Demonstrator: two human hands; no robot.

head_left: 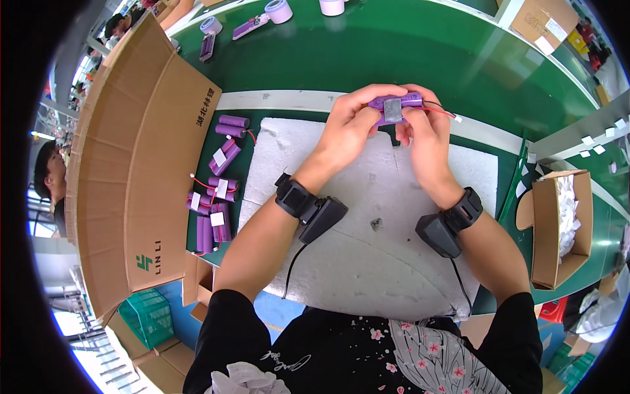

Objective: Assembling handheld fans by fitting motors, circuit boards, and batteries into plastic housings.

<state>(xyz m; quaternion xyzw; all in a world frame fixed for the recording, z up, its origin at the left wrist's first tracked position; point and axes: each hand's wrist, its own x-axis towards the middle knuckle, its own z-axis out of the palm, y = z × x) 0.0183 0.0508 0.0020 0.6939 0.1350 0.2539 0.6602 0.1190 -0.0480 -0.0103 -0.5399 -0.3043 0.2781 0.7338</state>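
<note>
A purple battery pack with a grey square pad on its face is held up over the far edge of a white foam sheet. My left hand grips its left end, thumb near the pad. At the other end, my right hand has its thumb against the pack. Red and black wires with a small white connector stick out to the right past my right hand. The pack's underside and some fingertips are hidden. Each wrist wears a black strap with a box and cable.
Several purple battery packs lie left of the foam, beside a tall cardboard sheet. An open cardboard box with white scraps stands at the right. Purple-white devices sit on the far green surface. Other people appear at far left.
</note>
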